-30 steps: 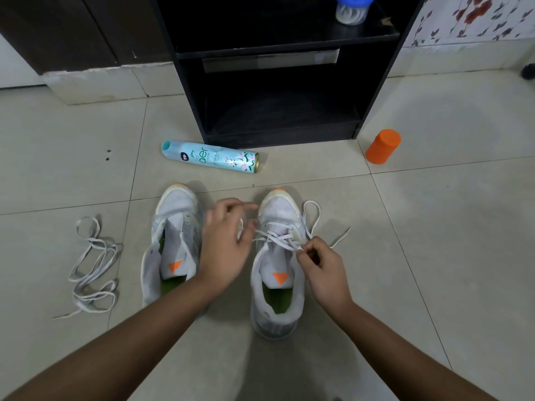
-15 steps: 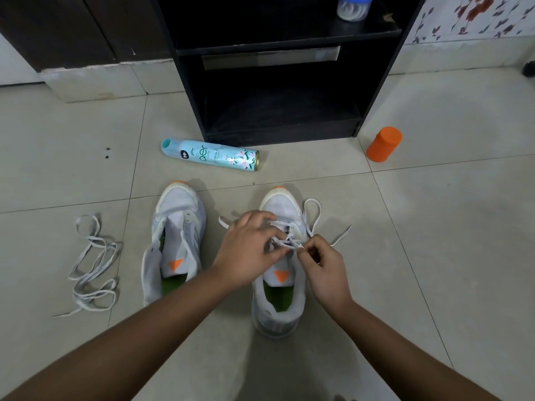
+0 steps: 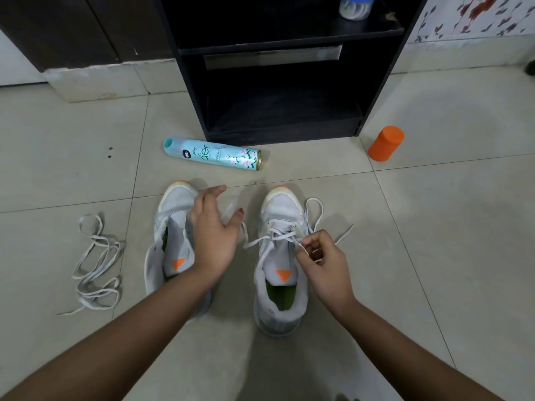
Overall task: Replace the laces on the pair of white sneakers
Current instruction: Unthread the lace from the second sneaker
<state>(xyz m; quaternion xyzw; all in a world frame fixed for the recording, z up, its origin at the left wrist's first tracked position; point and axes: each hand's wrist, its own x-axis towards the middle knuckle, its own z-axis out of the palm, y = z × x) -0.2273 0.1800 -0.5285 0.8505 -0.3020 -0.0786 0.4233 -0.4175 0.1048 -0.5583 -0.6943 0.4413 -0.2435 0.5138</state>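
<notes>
Pale tiled floor (image 3: 434, 227); black open shelf unit (image 3: 278, 82); floral wall tiles (image 3: 477, 15).

A pale blue spray can (image 3: 212, 154) is lying on its side on the floor just beyond the left hand (image 3: 214, 235), and it is showing the brand "aer" in large teal letters with the small word "spray" beside it. A dark round badge near its capped end is carrying the number "99", while the finer print further along is proving too small to read.
</notes>
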